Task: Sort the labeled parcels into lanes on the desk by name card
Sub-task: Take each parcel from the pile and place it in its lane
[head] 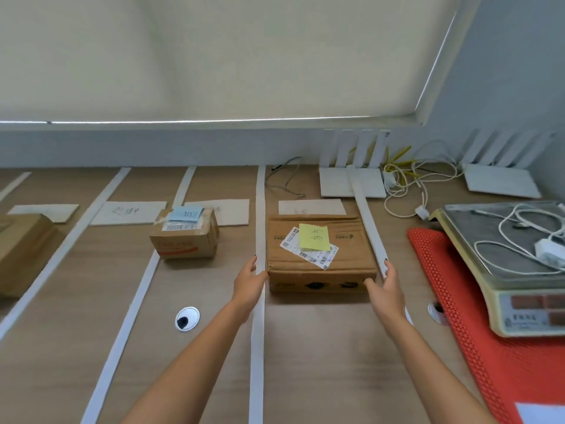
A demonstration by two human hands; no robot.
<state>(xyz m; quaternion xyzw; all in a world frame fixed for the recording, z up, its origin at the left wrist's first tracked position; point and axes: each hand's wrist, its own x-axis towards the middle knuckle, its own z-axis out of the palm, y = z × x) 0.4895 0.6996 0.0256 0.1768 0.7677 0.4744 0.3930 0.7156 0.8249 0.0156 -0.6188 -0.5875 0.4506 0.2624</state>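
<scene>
Two bare forearms are stretched from the near edge over the bench [321,347]. At the far left edge, a brown parcel [21,252] is partly cut off by the frame. Further right, a small parcel [185,234] with a blue note on top is set in its lane, in front of a white name card [128,212]. The left hand [249,283] is held open with relaxed fingers, its thumb touching the near left corner of the flat parcel [318,255]. That parcel, bearing a yellow note [314,237], lies in the lane between two white strips, just near of another name card [312,207]. The right hand [386,286] is likewise spread open at the near right corner. At the far right, a scale [504,270] rests on an orange mat [477,347].
</scene>
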